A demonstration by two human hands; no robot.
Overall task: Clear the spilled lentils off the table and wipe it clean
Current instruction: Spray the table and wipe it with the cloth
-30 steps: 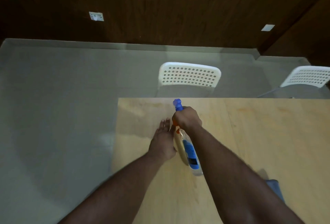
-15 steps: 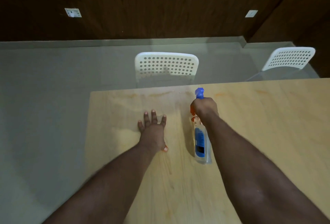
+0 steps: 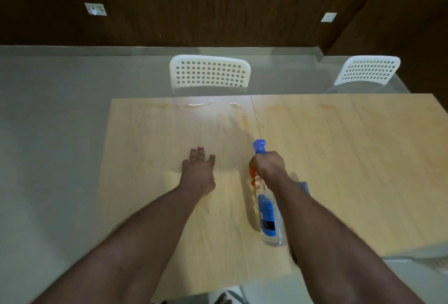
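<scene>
Right hand [image 3: 268, 166] gripping spray bottle [image 3: 269, 216], left hand [image 3: 198, 174] spread flat on table [image 3: 339, 158] beside it

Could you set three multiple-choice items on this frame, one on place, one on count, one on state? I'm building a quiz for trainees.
1. Where does the left hand lie?
A. flat on the table
B. on a chair
C. round the bottle

2. How many white chairs show beyond the table?
A. one
B. two
C. four

3. How is the spray bottle held?
A. lying loose on the table
B. gripped at the neck by the right hand
C. held by both hands

Answers: 1 A, its fingers spread on the wood; 2 B, one chair ahead and another chair at right; 3 B, the right hand curls round it below the blue nozzle.
</scene>
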